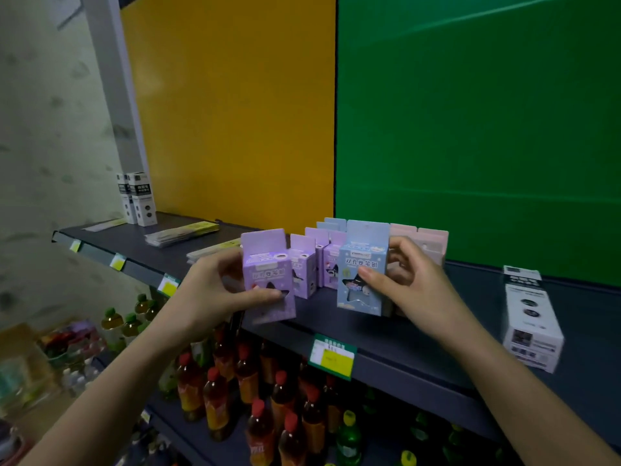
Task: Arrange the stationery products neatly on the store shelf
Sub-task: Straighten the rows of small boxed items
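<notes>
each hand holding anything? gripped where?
Left hand: purple box, thumb across its lower front, fingers on its left side. Right hand: blue box, thumb on its front, fingers behind its right side.

The purple box (pixel 267 277) in the left hand (pixel 215 290) and the blue box (pixel 361 280) in the right hand (pixel 410 284) look like thin printed card with a faint sheen, as do the pink boxes (pixel 431 242) behind. The shelf (pixel 386 334) is dark and matt, smooth like painted metal. The white carton (pixel 529 324) on the right is matt card. The flat packets (pixel 183 233) seem wrapped in glossy clear film. Below, the bottles (pixel 215 401) are shiny clear plastic with smooth caps. The yellow panel (pixel 235 112) and green panel (pixel 470 129) look smooth, slightly reflective.
</notes>
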The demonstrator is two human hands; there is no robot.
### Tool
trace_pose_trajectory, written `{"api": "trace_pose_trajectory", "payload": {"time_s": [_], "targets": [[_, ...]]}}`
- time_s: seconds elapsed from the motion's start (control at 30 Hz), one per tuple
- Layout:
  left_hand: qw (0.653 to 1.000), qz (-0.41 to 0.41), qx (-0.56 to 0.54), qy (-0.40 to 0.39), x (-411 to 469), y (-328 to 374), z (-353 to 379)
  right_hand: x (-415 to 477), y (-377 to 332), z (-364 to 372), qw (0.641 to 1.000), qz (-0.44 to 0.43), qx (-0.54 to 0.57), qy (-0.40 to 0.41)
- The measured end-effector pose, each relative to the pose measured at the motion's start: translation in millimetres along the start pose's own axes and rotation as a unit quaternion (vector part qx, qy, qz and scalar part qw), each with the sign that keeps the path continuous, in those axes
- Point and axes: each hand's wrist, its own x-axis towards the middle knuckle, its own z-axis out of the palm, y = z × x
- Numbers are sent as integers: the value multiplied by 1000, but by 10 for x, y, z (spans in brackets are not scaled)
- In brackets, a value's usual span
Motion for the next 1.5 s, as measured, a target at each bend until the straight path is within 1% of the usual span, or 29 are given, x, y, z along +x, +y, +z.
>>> {"api": "trace_pose_trajectory", "payload": {"time_s": [0.2,0.3,0.5,0.63,0.73,0.8,0.93,1.07,1.2,1.5], "targets": [[996,64,-40,-46,460,-147,50,251,-37,-37,1000,-8,-10,28],[992,74,-73,-72,667,-168,92,315,-59,-86,999,-4,-9,45],[980,99,-79,-151,1085,-173,162,388,-92,-187,995,0,-24,96],[964,120,-91,-217,1316,-176,203,407,-103,-208,990,9,-33,136],[954,145,-91,-245,1450,-182,248,428,-123,-186,985,20,-59,159],[949,170,-76,-254,1526,-203,269,445,-147,-151,981,26,-69,179],[938,193,-44,-285,1674,-262,278,482,-232,-56,971,39,-70,225],[923,216,-14,-318,1776,-345,307,506,-282,40,963,53,-87,250],[916,223,9,-332,1802,-433,409,544,-267,92,958,73,-93,261],[896,278,154,-311,1815,-506,481,750,-267,150,954,117,-124,248]]}}
